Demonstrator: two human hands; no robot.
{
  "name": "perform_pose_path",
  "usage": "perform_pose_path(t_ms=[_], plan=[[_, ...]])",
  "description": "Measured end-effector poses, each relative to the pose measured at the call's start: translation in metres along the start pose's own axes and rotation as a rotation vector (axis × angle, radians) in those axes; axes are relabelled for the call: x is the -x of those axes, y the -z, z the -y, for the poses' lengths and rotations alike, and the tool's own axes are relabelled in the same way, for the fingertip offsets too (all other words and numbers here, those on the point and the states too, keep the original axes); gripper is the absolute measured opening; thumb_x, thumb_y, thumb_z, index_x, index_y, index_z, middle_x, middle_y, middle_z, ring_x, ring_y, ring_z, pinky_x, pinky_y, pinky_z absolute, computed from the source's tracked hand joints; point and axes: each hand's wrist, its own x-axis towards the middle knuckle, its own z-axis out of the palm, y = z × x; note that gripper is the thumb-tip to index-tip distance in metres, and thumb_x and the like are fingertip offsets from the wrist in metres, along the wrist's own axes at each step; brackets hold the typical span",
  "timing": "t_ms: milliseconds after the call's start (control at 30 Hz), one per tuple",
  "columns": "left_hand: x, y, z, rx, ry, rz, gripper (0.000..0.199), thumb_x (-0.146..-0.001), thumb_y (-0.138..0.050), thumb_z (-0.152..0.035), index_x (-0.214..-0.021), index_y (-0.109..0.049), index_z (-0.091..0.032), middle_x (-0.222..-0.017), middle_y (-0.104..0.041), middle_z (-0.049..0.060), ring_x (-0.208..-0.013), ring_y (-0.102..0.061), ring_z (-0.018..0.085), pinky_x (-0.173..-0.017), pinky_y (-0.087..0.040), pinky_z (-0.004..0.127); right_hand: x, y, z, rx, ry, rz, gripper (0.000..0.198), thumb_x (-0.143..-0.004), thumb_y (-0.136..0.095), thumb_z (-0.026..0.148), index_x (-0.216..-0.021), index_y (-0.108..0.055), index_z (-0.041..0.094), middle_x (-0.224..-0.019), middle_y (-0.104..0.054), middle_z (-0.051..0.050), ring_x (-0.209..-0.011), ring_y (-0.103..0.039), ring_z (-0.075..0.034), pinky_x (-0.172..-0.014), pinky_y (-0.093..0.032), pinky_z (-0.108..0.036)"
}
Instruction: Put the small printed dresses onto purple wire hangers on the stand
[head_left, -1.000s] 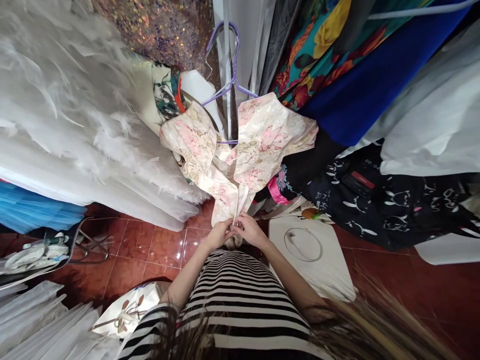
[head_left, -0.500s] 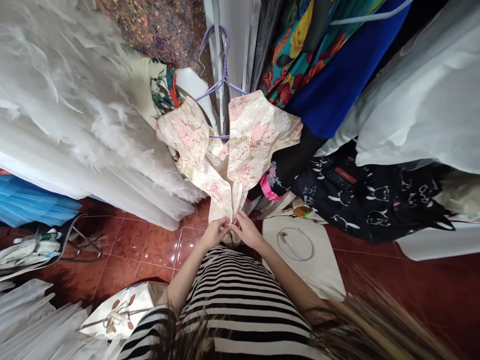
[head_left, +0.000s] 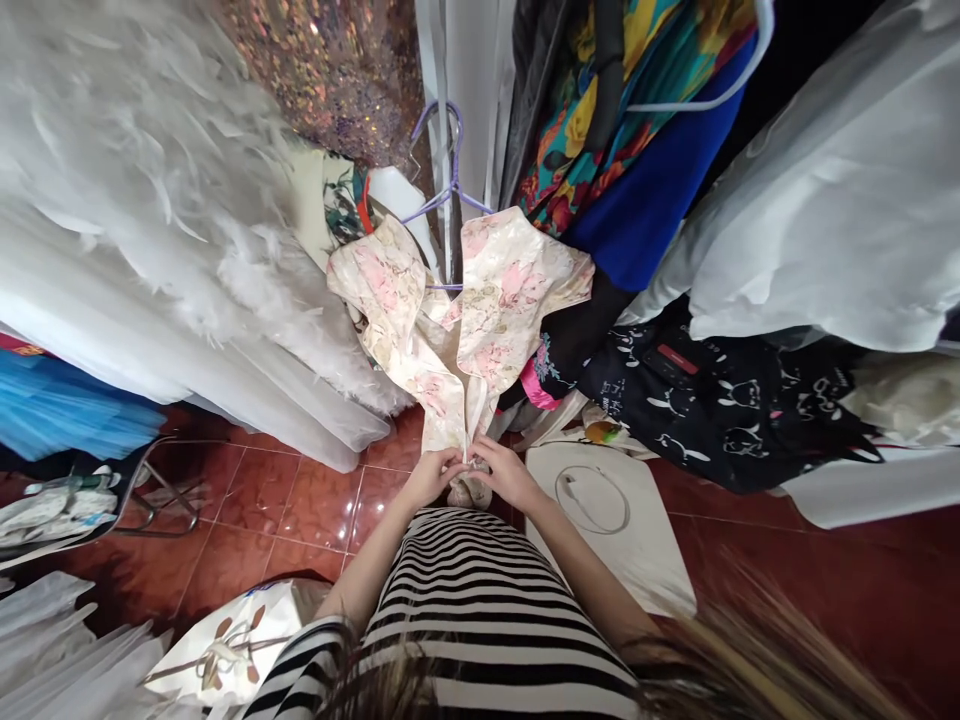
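Note:
A cream garment with pink flowers [head_left: 499,285], short-sleeved and open down its middle, hangs from a purple hanger [head_left: 452,185] in front of me. Its lower end reaches down to my hands. My left hand [head_left: 433,474] pinches the bottom edge on the left side of the opening. Close beside it, my right hand [head_left: 507,474] has its fingers closed on the bottom edge right of the opening. The fingertips of both hands nearly meet there. Whatever small fastening may lie between them is too small to make out.
White feathered gowns [head_left: 225,250] crowd the left. Right of the garment hang a blue cloth [head_left: 645,210], a black printed cloth [head_left: 675,400] and white fabric [head_left: 832,200]. A white board with a coiled cable [head_left: 645,560] and a white bag [head_left: 217,640] lie on the red tiled floor [head_left: 315,500].
The garment and hanger sit slightly lower in view, the camera having shifted a little. My hands stay at the garment's bottom edge, fingers slightly rearranged.

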Motion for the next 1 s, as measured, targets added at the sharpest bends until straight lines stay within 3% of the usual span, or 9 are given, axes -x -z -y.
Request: perform_pose_path(t_ms=[300,533,700,867,1000], plan=[[0.025,0.035,0.014,-0.057,0.070,-0.036,0.033,-0.092,-0.055,-0.039,-0.065,-0.052,-0.019,-0.059,-0.045,-0.006,-0.061,-0.041,0.011,-0.065,-0.037,0.022,-0.017,-0.053,0.008,0.000,0.090,-0.040,0.015,-0.089,-0.056,0.010,-0.088,-0.062,0.023,-0.091,-0.063,-0.002,-0.080,-0.062,-0.017,-0.074,-0.051,-0.028],[0.029,0.052,0.031,-0.156,-0.059,0.019,0.012,-0.084,-0.057,-0.024,-0.074,-0.052,-0.021,-0.069,-0.054,-0.004,-0.067,-0.048,0.013,-0.069,-0.041,0.023,-0.023,-0.071,0.018,0.119,0.146,-0.142,0.021,-0.094,-0.048,0.010,-0.086,-0.062,0.024,-0.090,-0.065,-0.004,-0.082,-0.064,-0.017,-0.074,-0.051,-0.027],[0.021,0.059,0.043,-0.209,-0.062,0.074,0.023,-0.089,-0.057,-0.026,-0.067,-0.052,-0.021,-0.064,-0.052,-0.003,-0.064,-0.048,0.013,-0.067,-0.041,0.023,-0.021,-0.084,0.029,0.197,0.046,-0.209,0.015,-0.094,-0.052,0.015,-0.083,-0.060,0.023,-0.086,-0.065,-0.004,-0.077,-0.062,-0.018,-0.069,-0.048,-0.027],[0.015,0.067,0.047,-0.229,-0.144,0.120,0.034,-0.095,-0.055,-0.034,-0.063,-0.055,-0.021,-0.065,-0.057,-0.001,-0.068,-0.052,0.015,-0.072,-0.043,0.025,-0.023,-0.096,0.033,0.083,-0.093,-0.280,0.019,-0.094,-0.048,0.016,-0.077,-0.055,0.023,-0.080,-0.062,-0.002,-0.072,-0.059,-0.017,-0.068,-0.047,-0.027],[0.008,0.073,0.046,-0.216,-0.148,0.143,0.042,-0.098,-0.049,-0.040,-0.062,-0.053,-0.020,-0.063,-0.056,-0.001,-0.065,-0.052,0.014,-0.070,-0.043,0.025,-0.025,-0.099,0.036,0.026,-0.108,-0.269,0.010,-0.087,-0.054,0.014,-0.084,-0.059,0.022,-0.084,-0.063,-0.002,-0.078,-0.059,-0.018,-0.074,-0.049,-0.029]])
